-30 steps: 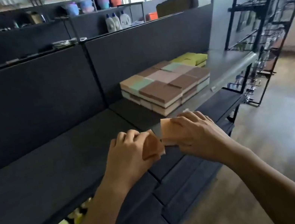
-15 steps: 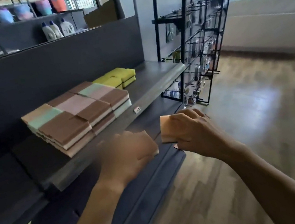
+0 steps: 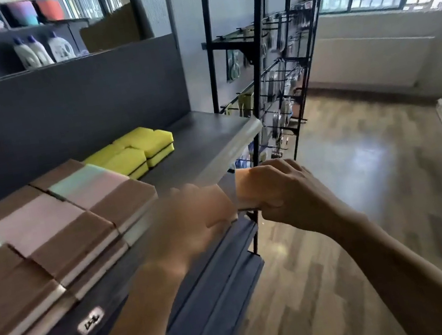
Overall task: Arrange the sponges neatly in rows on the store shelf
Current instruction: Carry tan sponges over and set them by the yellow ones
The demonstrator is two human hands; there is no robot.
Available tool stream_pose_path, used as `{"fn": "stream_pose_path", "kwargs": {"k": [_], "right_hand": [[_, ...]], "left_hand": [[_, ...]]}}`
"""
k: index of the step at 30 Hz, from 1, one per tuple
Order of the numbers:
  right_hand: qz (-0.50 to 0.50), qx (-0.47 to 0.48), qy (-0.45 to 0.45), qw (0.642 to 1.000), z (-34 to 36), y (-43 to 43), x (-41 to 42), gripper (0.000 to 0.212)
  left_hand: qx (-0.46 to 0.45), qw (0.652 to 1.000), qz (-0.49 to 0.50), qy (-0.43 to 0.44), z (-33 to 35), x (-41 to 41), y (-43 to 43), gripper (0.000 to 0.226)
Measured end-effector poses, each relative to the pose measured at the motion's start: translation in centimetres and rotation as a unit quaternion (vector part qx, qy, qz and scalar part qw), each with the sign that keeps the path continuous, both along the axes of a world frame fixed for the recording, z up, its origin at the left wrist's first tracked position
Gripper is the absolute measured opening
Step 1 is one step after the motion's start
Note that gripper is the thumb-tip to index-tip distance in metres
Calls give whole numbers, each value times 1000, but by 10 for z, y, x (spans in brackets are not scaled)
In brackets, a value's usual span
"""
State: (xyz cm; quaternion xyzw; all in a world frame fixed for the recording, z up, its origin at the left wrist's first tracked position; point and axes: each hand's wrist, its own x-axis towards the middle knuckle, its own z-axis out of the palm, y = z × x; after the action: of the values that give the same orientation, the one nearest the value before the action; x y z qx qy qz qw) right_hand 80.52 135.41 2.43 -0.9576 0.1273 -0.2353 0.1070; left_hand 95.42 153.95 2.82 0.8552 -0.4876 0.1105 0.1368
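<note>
Carrying an orange sponge [image 3: 250, 188] pinched in each hand [image 3: 287, 197], we judge placement on the shelf [image 3: 208, 137] comes next.

Two bare hands raised side by side, forearms reaching in from below.
Left hand [image 3: 191, 222] motion-blurred, fingers curled, grip unclear. Right hand [image 3: 283, 194] sharp, back turned up, fingers folded over a thin peach-orange rectangular sponge [image 3: 247, 189], thumb beneath. Knuckles near each other, not touching; both wrists straight.

Shelf-edge tag [image 3: 90, 320]: illegible scrawl
</note>
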Motion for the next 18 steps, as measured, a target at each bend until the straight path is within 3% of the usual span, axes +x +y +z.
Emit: {"fn": "stream_pose_path", "kwargs": {"k": [10,18], "right_hand": [[31,5,-11,999,3,-87,108,63],[146,13,28,989,-11,-141,206,67]], "left_hand": [[-14,1000,23,11,0,90,-81,70],[-4,991,128,39,-16,136,-116,66]]}}
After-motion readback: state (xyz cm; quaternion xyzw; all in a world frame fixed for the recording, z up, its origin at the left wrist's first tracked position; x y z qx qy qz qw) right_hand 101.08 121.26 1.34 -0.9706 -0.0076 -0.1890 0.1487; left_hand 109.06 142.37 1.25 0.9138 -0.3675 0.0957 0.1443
